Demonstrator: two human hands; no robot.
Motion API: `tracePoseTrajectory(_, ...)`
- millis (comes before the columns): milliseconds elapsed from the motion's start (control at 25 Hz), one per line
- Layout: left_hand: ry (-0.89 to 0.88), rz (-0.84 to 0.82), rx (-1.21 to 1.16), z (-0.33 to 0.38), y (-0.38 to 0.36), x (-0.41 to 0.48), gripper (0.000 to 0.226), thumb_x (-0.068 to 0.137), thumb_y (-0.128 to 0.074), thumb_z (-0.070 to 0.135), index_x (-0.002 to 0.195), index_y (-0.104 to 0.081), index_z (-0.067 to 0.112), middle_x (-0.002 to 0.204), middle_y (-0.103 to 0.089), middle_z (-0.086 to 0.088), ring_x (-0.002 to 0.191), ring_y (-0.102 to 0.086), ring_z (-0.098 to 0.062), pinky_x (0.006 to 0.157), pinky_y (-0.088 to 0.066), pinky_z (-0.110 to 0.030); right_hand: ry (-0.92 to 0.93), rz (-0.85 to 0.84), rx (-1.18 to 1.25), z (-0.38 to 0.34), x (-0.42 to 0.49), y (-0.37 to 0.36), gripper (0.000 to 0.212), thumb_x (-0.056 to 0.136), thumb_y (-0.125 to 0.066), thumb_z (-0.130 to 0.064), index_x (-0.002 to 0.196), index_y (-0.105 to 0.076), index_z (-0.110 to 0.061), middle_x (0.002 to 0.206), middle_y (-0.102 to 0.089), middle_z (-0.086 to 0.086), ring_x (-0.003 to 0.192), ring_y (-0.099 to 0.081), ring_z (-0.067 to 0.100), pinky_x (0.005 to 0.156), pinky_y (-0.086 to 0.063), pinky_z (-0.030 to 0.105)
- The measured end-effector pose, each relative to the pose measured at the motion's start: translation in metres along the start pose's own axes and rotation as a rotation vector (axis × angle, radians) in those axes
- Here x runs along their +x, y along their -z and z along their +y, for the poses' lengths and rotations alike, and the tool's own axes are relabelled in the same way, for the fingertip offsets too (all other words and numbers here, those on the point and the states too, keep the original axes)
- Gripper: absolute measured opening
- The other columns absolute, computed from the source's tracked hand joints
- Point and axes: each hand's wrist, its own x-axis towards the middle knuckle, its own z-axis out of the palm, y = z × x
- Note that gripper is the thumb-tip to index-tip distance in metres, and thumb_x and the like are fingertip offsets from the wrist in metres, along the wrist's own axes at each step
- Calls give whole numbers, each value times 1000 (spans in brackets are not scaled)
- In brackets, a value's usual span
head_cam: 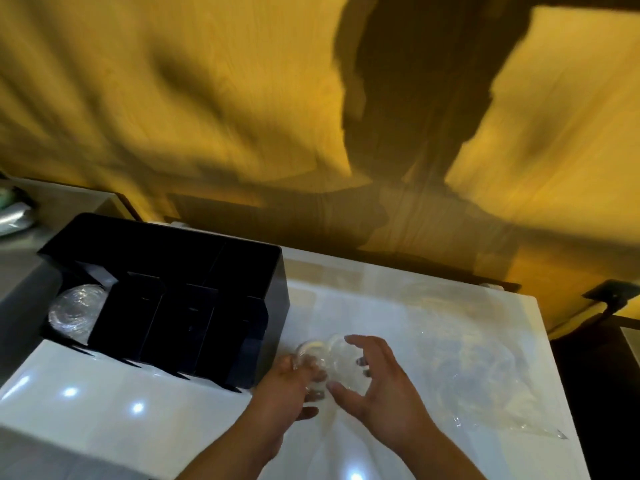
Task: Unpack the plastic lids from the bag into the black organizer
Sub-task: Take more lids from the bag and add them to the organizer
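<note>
A black organizer with several upright slots stands on the white table at the left. A stack of clear plastic lids lies in its leftmost slot. A clear plastic bag lies flat on the table at the right, with blurred lids inside. My left hand is closed around a small stack of clear lids just in front of the organizer's right corner. My right hand hovers beside that stack with fingers spread and curved, at the bag's mouth. Whether it touches the lids is unclear.
The white glossy table ends at a yellow wooden wall behind. A grey counter with a silvery object sits at the far left. A dark wall socket is at the right, beyond the table edge.
</note>
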Motion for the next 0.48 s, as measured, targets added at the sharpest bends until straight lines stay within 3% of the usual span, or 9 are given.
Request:
tracePoseTrajectory(160, -44, -19, 28, 11, -23, -16, 19, 106, -58, 30, 120, -68, 22, 107, -82, -5, 92, -78, -26, 71, -65, -36, 4, -37, 20, -5, -7, 19, 69, 66, -67, -77, 127, -46, -52, 127, -48, -25, 103, -60, 3, 89, -52, 17)
tracePoseTrajectory(320, -22, 23, -5, 16, -29, -33, 32, 107, -51, 37, 119, -73, 18, 104, -84, -7, 98, -77, -32, 71, -64, -39, 30, -94, 65, -6, -5, 23, 58, 69, -70, -79, 115, -39, -66, 121, -44, -35, 103, -58, -2, 89, -51, 14)
tracePoseTrajectory(480, -55, 68, -62, 7, -8, -48, 45, 101, -53, 59, 115, -78, 24, 105, -84, -6, 89, -79, -26, 78, -65, -41, 166, -148, 65, -24, 2, -1, 59, 69, -69, -77, 115, -31, -79, 121, -40, -39, 107, -55, -7, 85, -49, 13)
